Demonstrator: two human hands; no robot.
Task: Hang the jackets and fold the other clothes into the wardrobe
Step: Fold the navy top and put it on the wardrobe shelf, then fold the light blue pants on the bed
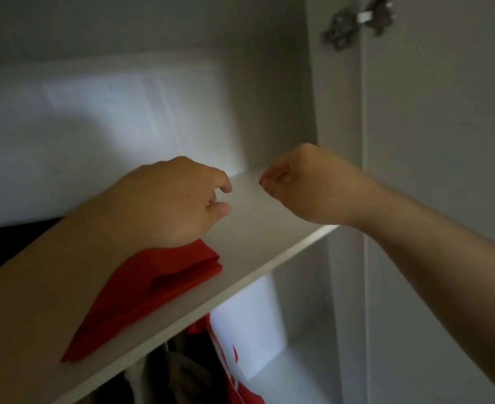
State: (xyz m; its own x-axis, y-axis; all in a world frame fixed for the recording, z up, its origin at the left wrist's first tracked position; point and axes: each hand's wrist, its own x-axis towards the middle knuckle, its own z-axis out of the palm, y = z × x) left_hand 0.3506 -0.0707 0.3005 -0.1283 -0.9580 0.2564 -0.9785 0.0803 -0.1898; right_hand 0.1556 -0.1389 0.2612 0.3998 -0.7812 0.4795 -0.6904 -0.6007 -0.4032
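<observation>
Left hand (176, 202) palm-down, fingers loosely curled, thumb and forefinger apart, gripping nothing. Its wrist is over the folded red garment (158, 287), which lies on the wardrobe shelf (269, 228). Right hand (307, 185) just beside, loose fist, empty. Hanging clothes (225, 360) below, red marks unreadable.

Single head-worn wide-angle view, close and tilted, onto the upper wardrobe shelf (263, 217)
</observation>
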